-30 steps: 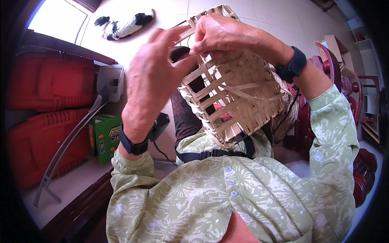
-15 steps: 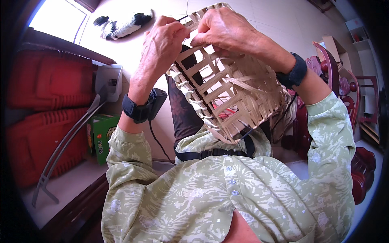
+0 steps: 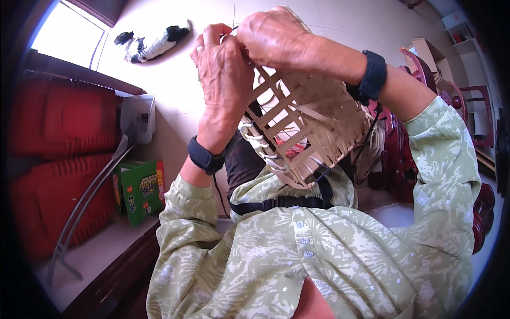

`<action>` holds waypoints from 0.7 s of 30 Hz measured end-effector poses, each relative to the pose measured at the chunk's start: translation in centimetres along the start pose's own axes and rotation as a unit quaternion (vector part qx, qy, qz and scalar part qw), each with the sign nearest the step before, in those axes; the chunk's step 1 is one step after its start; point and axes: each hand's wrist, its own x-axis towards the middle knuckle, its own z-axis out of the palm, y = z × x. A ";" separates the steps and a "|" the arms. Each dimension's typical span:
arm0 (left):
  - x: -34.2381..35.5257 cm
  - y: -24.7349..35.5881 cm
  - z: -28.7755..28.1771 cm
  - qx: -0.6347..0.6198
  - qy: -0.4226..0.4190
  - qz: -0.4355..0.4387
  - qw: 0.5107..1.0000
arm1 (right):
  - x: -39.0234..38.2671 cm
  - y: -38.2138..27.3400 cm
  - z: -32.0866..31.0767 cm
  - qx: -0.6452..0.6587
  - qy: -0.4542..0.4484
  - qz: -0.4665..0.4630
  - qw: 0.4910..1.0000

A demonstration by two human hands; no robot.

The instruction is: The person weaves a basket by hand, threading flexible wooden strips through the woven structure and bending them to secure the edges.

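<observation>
A basket (image 3: pixel 319 125) woven from flat tan strips rests tilted against my lap, its open lattice facing me. White lacing (image 3: pixel 260 143) wraps its left rim. My right hand (image 3: pixel 273 40) is curled over the basket's far end, fingers mostly hidden behind the knuckles. Right beside it, my left hand (image 3: pixel 226 72) has bent fingers pressed together at the far left corner. A short dark thin piece shows between the two hands; what the left fingertips pinch is hidden. One loose strip (image 3: pixel 313 114) lies across the weave. Both wrists wear dark bands.
Stacked red plastic pieces (image 3: pixel 64 119), a grey bin (image 3: pixel 141 119), a long metal-handled tool (image 3: pixel 90 196) and a green box (image 3: pixel 139 191) stand at left. A black-and-white animal (image 3: pixel 154 45) lies on the floor ahead. Dark red carved wooden furniture (image 3: pixel 398 149) is close on my right.
My left hand has moved right and turned, now touching or nearly touching my right hand. The right hand has shifted slightly left along the basket's far end.
</observation>
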 end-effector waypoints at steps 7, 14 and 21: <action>-0.5 0.0 -0.5 -0.034 -0.005 -0.012 0.999 | 0.7 1.4 -2.1 0.338 -0.129 0.134 0.923; -0.2 -0.4 -0.7 -0.135 0.006 -0.004 0.991 | -0.1 2.1 -0.9 0.182 -0.031 0.075 0.980; -1.1 -1.0 -2.3 -0.167 -0.007 0.032 0.985 | -2.8 1.7 -8.0 0.354 -0.264 0.068 0.895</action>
